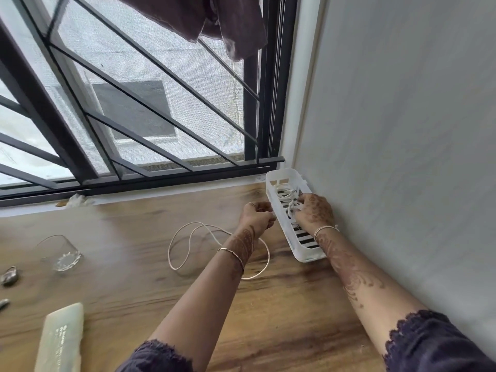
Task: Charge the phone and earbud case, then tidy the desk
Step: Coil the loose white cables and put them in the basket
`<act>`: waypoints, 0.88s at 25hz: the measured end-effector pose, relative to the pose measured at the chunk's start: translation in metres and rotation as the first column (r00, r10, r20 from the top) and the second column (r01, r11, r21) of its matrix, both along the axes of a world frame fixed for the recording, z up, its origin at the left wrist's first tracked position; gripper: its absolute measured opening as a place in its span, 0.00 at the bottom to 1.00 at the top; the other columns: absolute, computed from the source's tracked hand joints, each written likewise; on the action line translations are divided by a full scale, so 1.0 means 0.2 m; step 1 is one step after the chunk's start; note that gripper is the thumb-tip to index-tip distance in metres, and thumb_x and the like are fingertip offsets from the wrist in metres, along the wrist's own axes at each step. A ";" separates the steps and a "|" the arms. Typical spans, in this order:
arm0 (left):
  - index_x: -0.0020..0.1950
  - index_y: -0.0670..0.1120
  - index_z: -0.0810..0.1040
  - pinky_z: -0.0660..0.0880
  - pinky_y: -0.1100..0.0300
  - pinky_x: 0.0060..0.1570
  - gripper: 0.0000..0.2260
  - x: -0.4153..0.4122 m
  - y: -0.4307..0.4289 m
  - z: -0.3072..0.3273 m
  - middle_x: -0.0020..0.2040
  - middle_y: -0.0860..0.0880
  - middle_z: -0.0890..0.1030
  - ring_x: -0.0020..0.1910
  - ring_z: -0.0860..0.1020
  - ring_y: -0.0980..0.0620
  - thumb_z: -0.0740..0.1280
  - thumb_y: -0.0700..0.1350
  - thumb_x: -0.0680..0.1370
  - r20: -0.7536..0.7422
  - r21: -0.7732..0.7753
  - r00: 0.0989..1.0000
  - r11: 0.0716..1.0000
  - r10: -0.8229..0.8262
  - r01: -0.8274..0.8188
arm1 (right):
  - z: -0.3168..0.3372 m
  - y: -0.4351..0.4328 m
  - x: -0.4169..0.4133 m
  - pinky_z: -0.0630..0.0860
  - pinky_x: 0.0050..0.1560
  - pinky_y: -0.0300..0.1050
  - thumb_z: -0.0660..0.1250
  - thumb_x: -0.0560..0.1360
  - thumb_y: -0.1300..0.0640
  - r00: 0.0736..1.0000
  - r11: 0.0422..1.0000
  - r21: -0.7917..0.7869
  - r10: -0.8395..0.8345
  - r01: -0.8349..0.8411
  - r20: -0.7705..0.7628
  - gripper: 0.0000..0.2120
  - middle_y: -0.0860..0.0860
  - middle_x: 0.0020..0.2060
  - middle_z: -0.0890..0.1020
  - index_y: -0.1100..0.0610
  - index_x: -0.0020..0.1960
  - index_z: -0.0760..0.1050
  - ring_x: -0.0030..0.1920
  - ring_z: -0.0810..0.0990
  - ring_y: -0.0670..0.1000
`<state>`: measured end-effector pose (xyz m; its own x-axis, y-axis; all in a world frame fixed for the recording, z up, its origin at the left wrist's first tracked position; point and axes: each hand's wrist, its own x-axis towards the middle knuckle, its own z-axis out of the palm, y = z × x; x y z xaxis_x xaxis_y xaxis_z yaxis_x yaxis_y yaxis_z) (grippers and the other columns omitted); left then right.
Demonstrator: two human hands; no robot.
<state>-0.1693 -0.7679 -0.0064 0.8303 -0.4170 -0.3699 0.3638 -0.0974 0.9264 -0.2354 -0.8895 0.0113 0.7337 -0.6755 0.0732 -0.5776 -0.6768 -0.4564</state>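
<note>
A white slotted basket [278,176] stands on the wooden desk [134,264] in the corner by the wall, with white cables [285,194] coiled inside. My right hand [315,212] reaches into the basket and is closed on a bundle of those cables. My left hand [257,214] is just left of the basket, fingers pinched on a thin white cable [188,237] that loops loosely over the desk behind my left wrist. No phone or earbud case is in view.
A clear drinking glass [63,253] lies at the left. A pale flat box [60,342] sits at the front left, with small metal items [9,275] at the left edge. A barred window runs along the desk's far side; the grey wall borders the right.
</note>
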 end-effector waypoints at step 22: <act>0.40 0.45 0.76 0.75 0.67 0.30 0.09 -0.06 0.88 -0.04 0.35 0.46 0.78 0.31 0.76 0.53 0.65 0.31 0.73 0.059 -0.077 0.931 0.931 0.360 -0.356 | -0.13 0.70 0.00 0.78 0.51 0.46 0.68 0.71 0.62 0.932 0.905 -0.245 0.306 -0.349 -0.197 0.12 0.52 0.55 0.76 0.54 0.54 0.80 0.55 0.77 0.56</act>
